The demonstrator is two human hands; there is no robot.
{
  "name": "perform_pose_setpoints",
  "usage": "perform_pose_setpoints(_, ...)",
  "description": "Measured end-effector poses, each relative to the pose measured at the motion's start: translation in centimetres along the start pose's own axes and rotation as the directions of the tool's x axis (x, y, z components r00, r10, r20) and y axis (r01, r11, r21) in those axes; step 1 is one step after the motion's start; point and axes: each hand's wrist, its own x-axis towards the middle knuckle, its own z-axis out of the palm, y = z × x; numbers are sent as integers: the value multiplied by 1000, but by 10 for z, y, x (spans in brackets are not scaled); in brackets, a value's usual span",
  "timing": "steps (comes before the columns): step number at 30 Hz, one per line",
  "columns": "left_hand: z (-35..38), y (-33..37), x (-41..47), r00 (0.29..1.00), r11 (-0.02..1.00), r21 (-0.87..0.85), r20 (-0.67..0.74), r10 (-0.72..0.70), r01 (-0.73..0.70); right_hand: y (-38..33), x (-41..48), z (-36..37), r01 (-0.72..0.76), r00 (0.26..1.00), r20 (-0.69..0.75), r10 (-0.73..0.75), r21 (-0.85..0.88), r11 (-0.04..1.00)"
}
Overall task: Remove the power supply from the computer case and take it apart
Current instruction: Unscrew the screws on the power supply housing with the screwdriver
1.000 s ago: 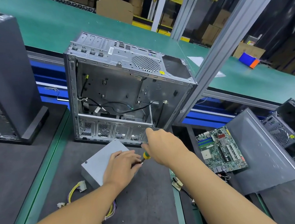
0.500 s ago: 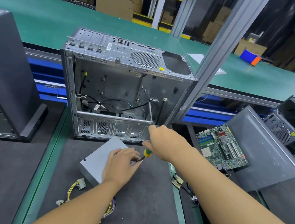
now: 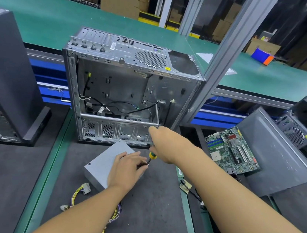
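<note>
Person, seen through the head-worn camera: two arms and two hands only.

Left forearm point(image 3: 65, 224): bare along its whole visible length, from the lower left frame edge to the wrist. The surface is smooth and even.

Right forearm point(image 3: 235, 193): likewise bare from the lower edge to the wrist. It is smooth and slender, narrowing toward the wrist.

Left hand point(image 3: 125, 170): bare, with the back and knuckles showing.

Right hand point(image 3: 168, 145): bare, with the back showing and the knuckle ridge plain.

The wide lens stretches both forearms toward the frame's bottom. Nail detail is too small to judge.
</note>
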Motion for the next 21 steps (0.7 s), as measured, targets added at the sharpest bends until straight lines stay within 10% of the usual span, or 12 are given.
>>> perform_pose_setpoints(21, 1, 8, 2, 989, 956, 287, 110, -100, 64, 6, 1, -7, 17, 999, 48, -17, -2, 1000)
